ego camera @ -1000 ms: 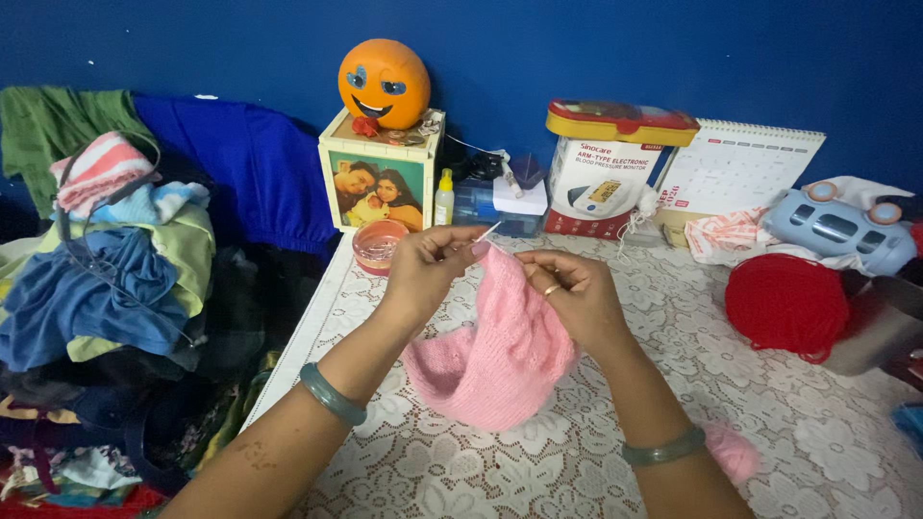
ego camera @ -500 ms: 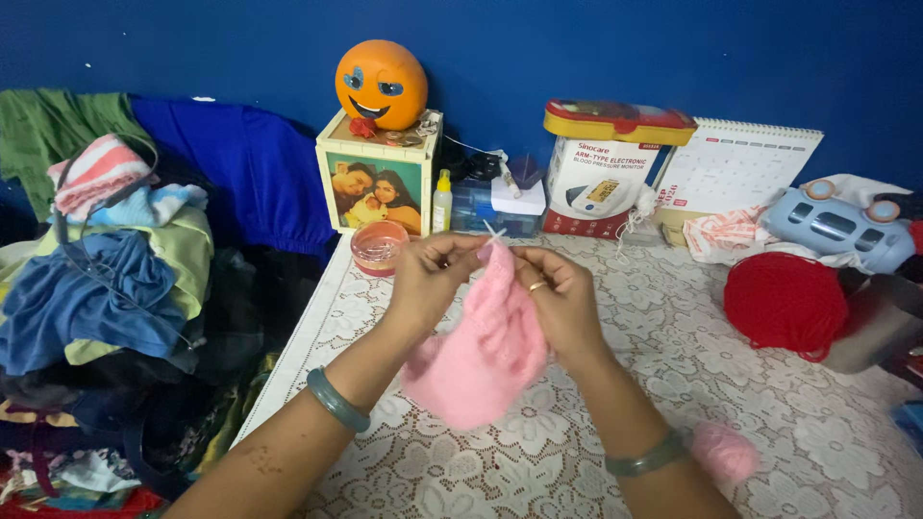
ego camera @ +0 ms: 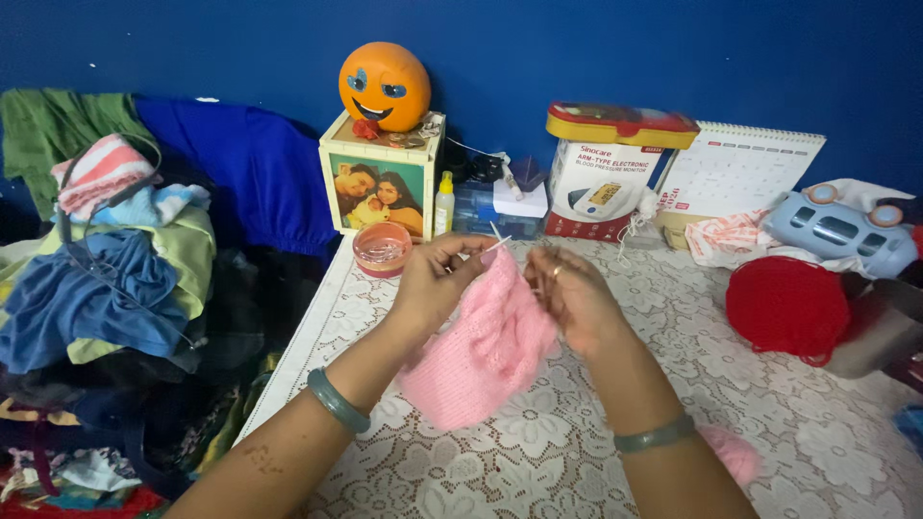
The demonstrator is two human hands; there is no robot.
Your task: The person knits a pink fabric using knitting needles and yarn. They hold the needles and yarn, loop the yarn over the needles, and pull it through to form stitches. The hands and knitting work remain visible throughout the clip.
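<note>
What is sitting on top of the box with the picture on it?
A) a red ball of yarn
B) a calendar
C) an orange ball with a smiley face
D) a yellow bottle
C: the orange ball with a smiley face rests on top of the picture box by the blue wall, behind the left hand and right hand holding the pink knitting.

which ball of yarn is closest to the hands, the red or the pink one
The small pink yarn ball, lying on the lace cloth just beside the right forearm. The big red yarn ball sits farther off to the right.
</note>
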